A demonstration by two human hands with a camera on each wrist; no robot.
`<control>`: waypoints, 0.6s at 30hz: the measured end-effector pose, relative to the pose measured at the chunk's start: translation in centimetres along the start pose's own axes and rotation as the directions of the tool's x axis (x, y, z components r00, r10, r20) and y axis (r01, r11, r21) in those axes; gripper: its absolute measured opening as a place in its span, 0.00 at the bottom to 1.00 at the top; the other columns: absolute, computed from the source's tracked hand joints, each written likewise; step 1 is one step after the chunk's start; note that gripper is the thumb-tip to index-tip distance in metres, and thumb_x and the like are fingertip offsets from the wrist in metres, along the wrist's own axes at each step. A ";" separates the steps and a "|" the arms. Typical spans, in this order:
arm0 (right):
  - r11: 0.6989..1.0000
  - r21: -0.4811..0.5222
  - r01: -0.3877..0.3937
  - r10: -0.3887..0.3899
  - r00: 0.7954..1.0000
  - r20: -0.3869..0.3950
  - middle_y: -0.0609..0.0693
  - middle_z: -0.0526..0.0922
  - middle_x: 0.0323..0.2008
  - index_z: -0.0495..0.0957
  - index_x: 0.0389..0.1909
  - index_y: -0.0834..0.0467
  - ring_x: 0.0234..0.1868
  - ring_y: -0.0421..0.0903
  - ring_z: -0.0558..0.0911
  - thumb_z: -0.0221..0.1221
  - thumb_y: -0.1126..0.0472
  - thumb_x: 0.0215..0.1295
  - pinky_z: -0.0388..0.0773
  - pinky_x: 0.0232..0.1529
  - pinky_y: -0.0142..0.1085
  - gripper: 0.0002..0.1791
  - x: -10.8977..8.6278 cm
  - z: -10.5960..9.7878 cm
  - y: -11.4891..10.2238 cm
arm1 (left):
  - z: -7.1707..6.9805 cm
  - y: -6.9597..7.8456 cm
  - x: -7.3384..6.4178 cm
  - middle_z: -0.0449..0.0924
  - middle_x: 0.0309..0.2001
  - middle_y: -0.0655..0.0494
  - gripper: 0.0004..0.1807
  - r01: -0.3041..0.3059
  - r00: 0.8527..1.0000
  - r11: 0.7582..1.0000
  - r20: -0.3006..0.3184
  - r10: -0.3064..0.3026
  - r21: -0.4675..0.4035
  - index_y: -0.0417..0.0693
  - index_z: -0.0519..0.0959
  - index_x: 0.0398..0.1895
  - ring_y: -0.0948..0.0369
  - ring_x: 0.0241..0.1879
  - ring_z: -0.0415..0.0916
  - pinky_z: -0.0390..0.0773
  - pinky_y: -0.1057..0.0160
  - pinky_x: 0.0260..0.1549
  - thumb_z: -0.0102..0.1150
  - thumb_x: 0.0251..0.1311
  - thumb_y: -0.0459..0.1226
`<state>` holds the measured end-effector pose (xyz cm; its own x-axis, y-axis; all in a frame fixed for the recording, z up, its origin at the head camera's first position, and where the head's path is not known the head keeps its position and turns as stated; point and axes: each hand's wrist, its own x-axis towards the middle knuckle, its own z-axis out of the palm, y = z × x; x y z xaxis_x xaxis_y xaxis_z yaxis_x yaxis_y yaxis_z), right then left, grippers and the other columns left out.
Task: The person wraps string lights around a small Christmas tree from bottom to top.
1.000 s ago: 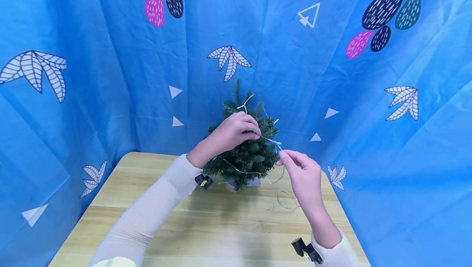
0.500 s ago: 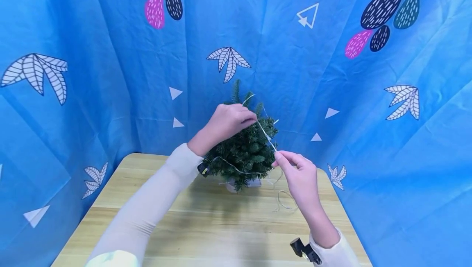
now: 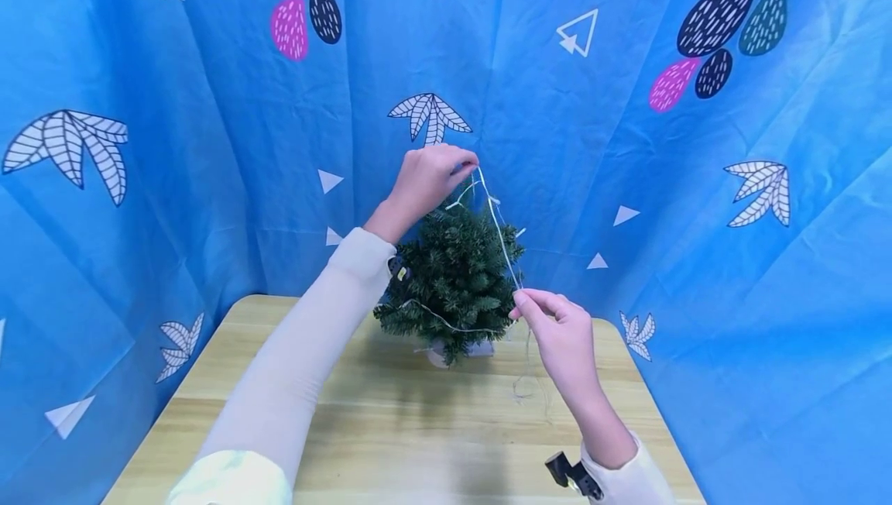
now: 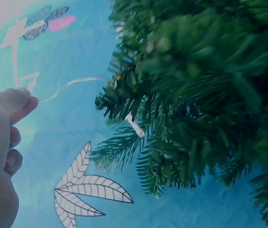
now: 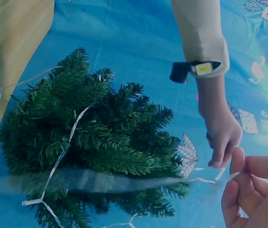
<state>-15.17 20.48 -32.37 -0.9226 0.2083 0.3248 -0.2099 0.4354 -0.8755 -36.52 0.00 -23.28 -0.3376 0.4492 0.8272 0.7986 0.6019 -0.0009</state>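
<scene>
A pale light string (image 3: 501, 238) appeared only partly laid onto a small artificial tree (image 3: 456, 273).

The tree stood upright near the far edge of the wood-grained surface (image 3: 418, 443). One run crossed its lower front and another lay near the top; the length between the hands and the loose tail (image 3: 527, 355) below were judged left to place. The left hand (image 3: 430, 176) pinched the string near the treetop, apart from the foliage; the right hand (image 3: 560, 334) had its grip clamped on it lower down, beside the tree. Narrow green needles formed a bushy, rough-textured cone; the thin, flexible wire bore short white tubes (image 5: 32, 203). Creased blue cloth (image 3: 230, 63) hung behind.
</scene>
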 end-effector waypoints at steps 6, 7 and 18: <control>1.000 0.011 -0.008 0.008 1.000 0.007 0.47 0.89 0.34 0.88 0.43 0.49 0.52 0.39 0.78 0.63 0.41 0.68 0.72 0.55 0.43 0.17 0.0 0.1 0.3 | 0.8 -1.6 1.6 0.89 0.43 0.56 0.10 0.157 0.988 0.987 0.015 -0.156 -0.043 0.53 0.88 0.46 0.59 0.29 0.79 0.71 0.60 0.23 0.60 0.71 0.43; 1.000 0.012 -0.011 0.011 1.000 0.007 0.47 0.89 0.34 0.88 0.44 0.49 0.53 0.39 0.78 0.63 0.41 0.68 0.71 0.56 0.43 0.17 0.1 0.1 0.3 | 1.0 -1.9 1.9 0.89 0.43 0.57 0.10 0.182 0.983 0.982 0.024 -0.181 -0.048 0.54 0.88 0.47 0.59 0.28 0.78 0.68 0.61 0.22 0.59 0.71 0.44; 1.000 0.008 -0.026 0.026 1.000 0.001 0.47 0.89 0.34 0.88 0.44 0.48 0.47 0.41 0.78 0.62 0.41 0.68 0.69 0.43 0.37 0.17 0.2 0.7 0.2 | 3.0 -4.6 5.7 0.88 0.47 0.58 0.12 0.380 0.925 0.911 0.081 -0.371 -0.160 0.52 0.86 0.50 0.60 0.41 0.81 0.73 0.60 0.37 0.58 0.72 0.45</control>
<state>-15.61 19.96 -32.75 -0.9281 0.2184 0.3016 -0.1886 0.4226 -0.8865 -43.64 1.75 -20.27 -0.6492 0.2456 0.7199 0.6791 0.6135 0.4031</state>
